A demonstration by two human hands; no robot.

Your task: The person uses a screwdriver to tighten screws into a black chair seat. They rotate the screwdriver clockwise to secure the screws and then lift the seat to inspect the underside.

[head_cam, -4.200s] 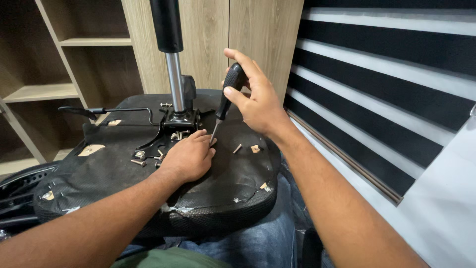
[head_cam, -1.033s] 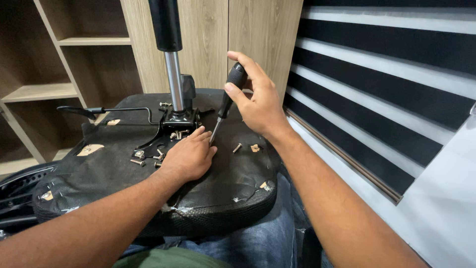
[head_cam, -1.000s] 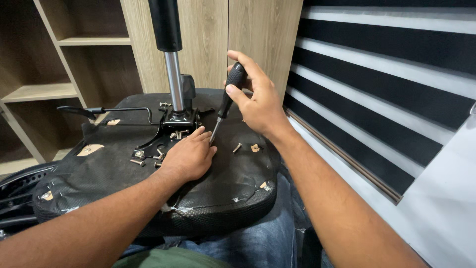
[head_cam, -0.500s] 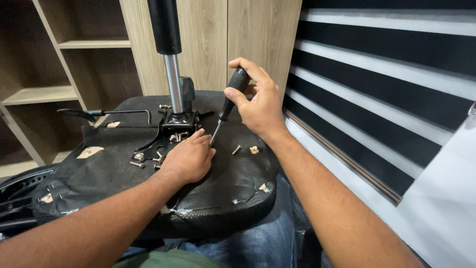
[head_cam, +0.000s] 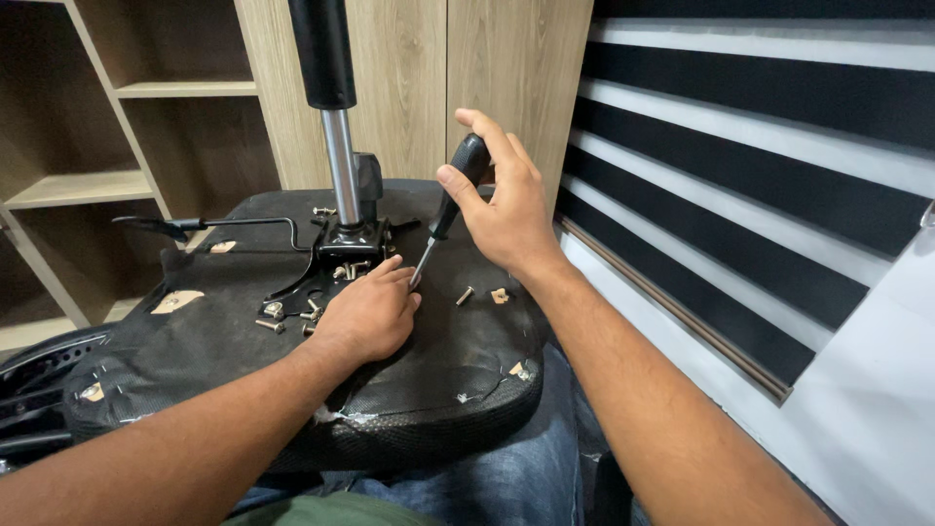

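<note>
Screwdriving is judged to be the step in hand: a black-handled screwdriver point(head_cam: 450, 200) is clamped in the curled fingers of the right hand point(head_cam: 502, 205), its tip angled down just beside the left hand point(head_cam: 365, 317), whose fingers are pressed together on the upturned chair seat point(head_cam: 438, 390). Loose screws point(head_cam: 282, 314) lie beyond those knuckles. Steady downward pressure is called for.

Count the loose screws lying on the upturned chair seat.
5 at least. One screw lies right of the screwdriver tip; four screws cluster left of the left hand, beside the metal bracket. The hand may hide more.
</note>
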